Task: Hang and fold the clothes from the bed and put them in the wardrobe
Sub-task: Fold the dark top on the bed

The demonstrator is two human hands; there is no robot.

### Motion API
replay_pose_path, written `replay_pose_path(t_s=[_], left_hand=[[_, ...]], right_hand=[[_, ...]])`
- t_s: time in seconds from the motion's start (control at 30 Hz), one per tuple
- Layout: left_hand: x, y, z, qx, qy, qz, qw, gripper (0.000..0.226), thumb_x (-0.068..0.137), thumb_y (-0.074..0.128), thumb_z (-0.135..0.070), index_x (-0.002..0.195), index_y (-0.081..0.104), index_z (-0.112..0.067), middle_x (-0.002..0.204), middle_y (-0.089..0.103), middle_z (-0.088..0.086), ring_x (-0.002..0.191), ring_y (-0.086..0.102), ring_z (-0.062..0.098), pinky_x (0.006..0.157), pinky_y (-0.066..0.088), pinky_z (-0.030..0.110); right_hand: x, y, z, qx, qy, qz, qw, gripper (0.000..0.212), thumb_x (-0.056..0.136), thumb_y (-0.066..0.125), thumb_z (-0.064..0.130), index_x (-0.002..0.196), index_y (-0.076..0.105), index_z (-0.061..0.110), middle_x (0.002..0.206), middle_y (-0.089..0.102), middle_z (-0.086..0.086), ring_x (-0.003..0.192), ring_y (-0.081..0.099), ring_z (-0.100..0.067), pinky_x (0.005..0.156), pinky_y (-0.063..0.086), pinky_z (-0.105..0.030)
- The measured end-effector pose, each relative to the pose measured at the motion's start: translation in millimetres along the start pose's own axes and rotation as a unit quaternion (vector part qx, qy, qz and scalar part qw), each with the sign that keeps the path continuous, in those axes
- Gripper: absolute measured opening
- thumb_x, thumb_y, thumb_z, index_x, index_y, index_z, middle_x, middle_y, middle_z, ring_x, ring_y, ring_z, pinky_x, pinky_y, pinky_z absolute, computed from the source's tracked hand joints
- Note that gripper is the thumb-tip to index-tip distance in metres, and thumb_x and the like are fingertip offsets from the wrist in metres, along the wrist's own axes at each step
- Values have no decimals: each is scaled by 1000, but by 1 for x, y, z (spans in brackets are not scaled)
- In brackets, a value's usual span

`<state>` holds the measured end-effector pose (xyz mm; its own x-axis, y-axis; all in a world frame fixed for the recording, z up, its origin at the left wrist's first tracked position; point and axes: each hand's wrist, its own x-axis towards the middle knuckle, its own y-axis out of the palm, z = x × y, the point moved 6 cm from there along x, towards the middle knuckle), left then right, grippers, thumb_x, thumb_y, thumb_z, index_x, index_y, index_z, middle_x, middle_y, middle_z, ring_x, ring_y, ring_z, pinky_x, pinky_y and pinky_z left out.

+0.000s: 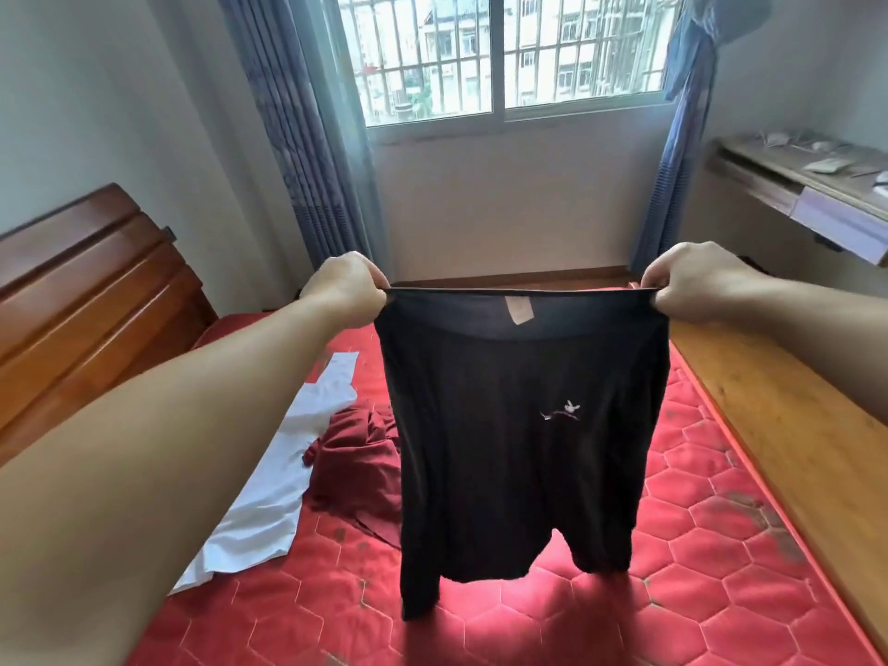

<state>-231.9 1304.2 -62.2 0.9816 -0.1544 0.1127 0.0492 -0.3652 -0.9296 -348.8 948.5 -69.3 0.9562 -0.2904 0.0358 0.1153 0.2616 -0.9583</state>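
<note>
A pair of black shorts [509, 454] hangs in the air above the red quilted mattress [696, 545]. My left hand [343, 288] pinches the left end of the waistband and my right hand [692, 281] pinches the right end, stretching it flat. The shorts have a small white logo and a pale label inside the waistband. One leg hangs lower than the other. On the mattress to the left lie a crumpled dark red garment [355, 468] and a white garment [283, 478] spread flat. No wardrobe is in view.
A wooden headboard [91, 290] stands at the left. The wooden bed frame edge [788, 435] runs along the right. A wall-mounted desk [807, 185] with small items sits at the far right. A barred window [504, 55] with blue curtains fills the far wall.
</note>
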Motion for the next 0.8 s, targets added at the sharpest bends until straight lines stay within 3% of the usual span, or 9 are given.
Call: replay_pose_path(t_s=[0.1, 0.17, 0.23, 0.33, 0.47, 0.6, 0.67, 0.73, 0.8], left_hand=[[-3, 12, -2, 159, 70, 110, 979, 27, 83, 56, -14, 96, 74, -30, 97, 69, -3, 87, 63, 21, 76, 55, 31], [-11, 24, -2, 172, 100, 197, 960, 29, 84, 54, -10, 100, 74, -23, 97, 69, 0, 87, 63, 21, 75, 54, 29], [-17, 31, 2, 97, 83, 272, 954, 28, 86, 50, -8, 98, 74, -17, 92, 69, 0, 85, 64, 18, 72, 54, 27], [-26, 35, 4, -103, 0, 345, 933, 30, 89, 40, -2, 87, 69, -7, 81, 71, 2, 77, 69, 17, 72, 58, 31], [-24, 30, 9, -257, -88, 298, 915, 18, 89, 42, -4, 80, 57, -6, 59, 60, 3, 48, 62, 17, 51, 53, 27], [-22, 23, 1, -345, -142, 242, 896, 18, 86, 43, -2, 72, 48, -11, 47, 47, 1, 36, 49, 13, 43, 46, 21], [-20, 18, -8, -372, -147, 212, 892, 24, 86, 41, 0, 65, 43, -12, 42, 39, 0, 32, 42, 13, 44, 49, 23], [-21, 15, -17, -379, -143, 203, 892, 21, 86, 39, 1, 70, 47, -10, 42, 45, 1, 35, 51, 16, 50, 54, 28], [-23, 14, -24, -377, -144, 193, 894, 19, 87, 39, 1, 76, 52, -8, 45, 53, 2, 39, 58, 19, 49, 55, 30]], right_hand=[[3, -6, 0, -16, 17, 43, 999, 29, 76, 56, 6, 72, 69, 31, 90, 67, 0, 86, 62, -23, 75, 55, -31], [3, -3, 4, 19, 27, 92, 995, 30, 77, 53, 3, 79, 74, 25, 86, 69, -1, 81, 64, -21, 70, 55, -29], [1, 5, 6, 62, 50, 147, 986, 34, 80, 46, -2, 82, 75, 17, 85, 70, -6, 77, 65, -21, 67, 58, -32], [-4, 15, 5, 62, 86, 204, 973, 38, 80, 37, -4, 91, 72, 3, 86, 72, -18, 74, 70, -30, 63, 61, -37], [-11, 23, -1, 129, 136, 256, 948, 27, 89, 41, -2, 97, 67, -2, 79, 73, -15, 60, 69, -27, 54, 56, -29], [-14, 22, 8, 193, 168, 255, 932, 20, 95, 40, 4, 95, 60, 1, 80, 63, -13, 58, 59, -25, 47, 53, -24], [-15, 18, 18, 144, 163, 236, 947, 23, 93, 38, 4, 94, 61, -1, 84, 65, -16, 63, 63, -30, 49, 56, -29], [-16, 13, 31, 42, 128, 215, 967, 30, 88, 36, 4, 95, 64, 0, 84, 64, -14, 66, 65, -29, 52, 56, -30], [-18, 10, 43, 7, 99, 201, 975, 29, 85, 35, 4, 92, 63, 0, 74, 59, -12, 55, 60, -24, 48, 51, -26]])
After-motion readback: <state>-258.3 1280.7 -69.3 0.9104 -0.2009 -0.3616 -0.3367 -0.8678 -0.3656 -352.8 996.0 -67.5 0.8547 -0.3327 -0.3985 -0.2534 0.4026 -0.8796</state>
